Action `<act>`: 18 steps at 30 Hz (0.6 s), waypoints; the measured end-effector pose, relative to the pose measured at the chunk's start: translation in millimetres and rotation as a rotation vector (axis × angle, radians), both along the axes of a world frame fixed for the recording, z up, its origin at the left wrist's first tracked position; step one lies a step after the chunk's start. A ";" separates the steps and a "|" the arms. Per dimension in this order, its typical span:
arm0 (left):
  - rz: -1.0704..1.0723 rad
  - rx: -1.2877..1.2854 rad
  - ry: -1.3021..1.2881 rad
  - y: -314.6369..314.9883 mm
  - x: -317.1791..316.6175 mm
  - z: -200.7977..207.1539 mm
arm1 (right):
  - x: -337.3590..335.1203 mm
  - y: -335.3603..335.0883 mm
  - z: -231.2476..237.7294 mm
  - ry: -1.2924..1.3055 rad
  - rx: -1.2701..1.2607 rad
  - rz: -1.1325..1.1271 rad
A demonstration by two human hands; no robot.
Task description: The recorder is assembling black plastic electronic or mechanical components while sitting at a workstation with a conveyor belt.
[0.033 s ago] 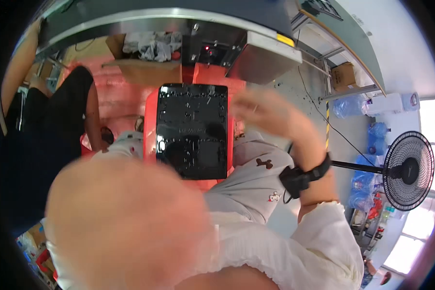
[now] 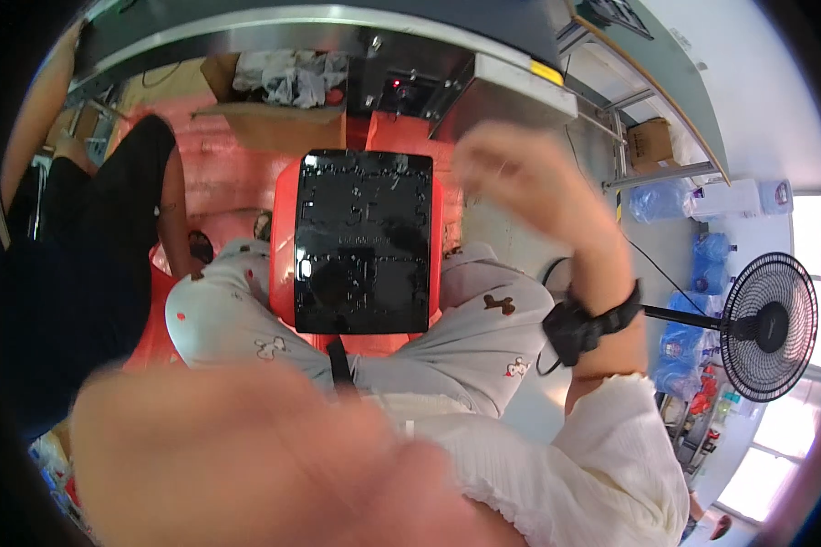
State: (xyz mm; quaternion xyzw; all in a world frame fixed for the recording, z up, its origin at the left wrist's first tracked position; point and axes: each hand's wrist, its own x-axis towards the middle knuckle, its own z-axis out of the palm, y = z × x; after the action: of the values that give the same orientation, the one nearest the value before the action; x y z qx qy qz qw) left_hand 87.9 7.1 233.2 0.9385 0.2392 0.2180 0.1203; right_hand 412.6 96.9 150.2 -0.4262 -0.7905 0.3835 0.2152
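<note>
Metal edges the dark counter (image 2: 447,25) along the top, most of its surface cut off. At the left, a co-worker (image 2: 73,273) in dark clothing fades into the black rim. Low and close to the lens, the left hand (image 2: 246,456) is one blurred mass; I cannot tell whether its fingers are spread, pressed together or gripping, and it hides part of the grey trousers (image 2: 470,342). Between the knees is a red stool (image 2: 285,260), mostly covered by the glossy black panel (image 2: 365,232) lying on it, whose ridges are partly lost in glare. A black fan (image 2: 768,326) stands far right. Under the counter, a cardboard box (image 2: 283,128) holds crumpled, indistinct plastic (image 2: 287,75). Near the panel's upper right corner, the right hand (image 2: 511,173) is blurred, fingers loosely bent; whether they pinch anything is unclear. A black wrist device (image 2: 570,333) sits below it. Just below the panel, a dark strip (image 2: 340,365) is hard to identify.
</note>
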 end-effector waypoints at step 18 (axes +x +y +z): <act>-0.475 -0.147 0.113 70.0 -32.9 44.7 | 60.0 265.8 65.7 -0.626 -0.011 -0.317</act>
State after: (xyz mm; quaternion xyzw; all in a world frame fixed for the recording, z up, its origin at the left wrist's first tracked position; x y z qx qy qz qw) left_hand 55.1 77.1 277.9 0.9678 0.0337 0.1131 0.2225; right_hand 472.7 362.7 216.0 -0.6419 -0.7401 0.2000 0.0169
